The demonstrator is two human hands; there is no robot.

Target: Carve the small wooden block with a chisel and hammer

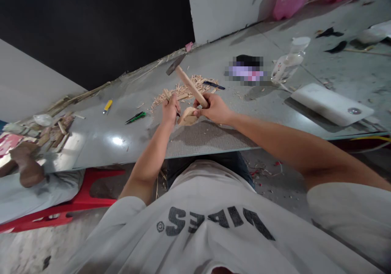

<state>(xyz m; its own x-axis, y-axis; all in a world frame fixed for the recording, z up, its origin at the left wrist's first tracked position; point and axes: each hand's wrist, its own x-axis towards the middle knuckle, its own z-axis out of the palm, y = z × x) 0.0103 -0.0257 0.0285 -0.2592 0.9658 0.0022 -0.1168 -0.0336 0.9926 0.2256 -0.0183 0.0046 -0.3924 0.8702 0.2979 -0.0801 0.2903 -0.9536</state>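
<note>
My right hand [214, 108] is closed on the wooden handle of a hammer [191, 84], whose dark metal head points up and away to the left. Its fingertips also touch a pale carved wood piece [188, 117] near the table's front edge. Beside that piece, my left hand [171, 109] is wrapped round a thin tool whose dark tip points toward the wood; a pale handle end shows above the fist. Wood chips [197, 80] lie heaped just behind both hands, with a dark blue pen-like tool [214, 85] on them.
On the grey table [100, 143] lie a green-handled cutter [136, 117] and a yellow cutter [108, 106]. At right stand a clear bottle [287, 64] and a white box-like object [331, 104]. Wood scraps [59, 133] and another person's arm [29, 166] are at left.
</note>
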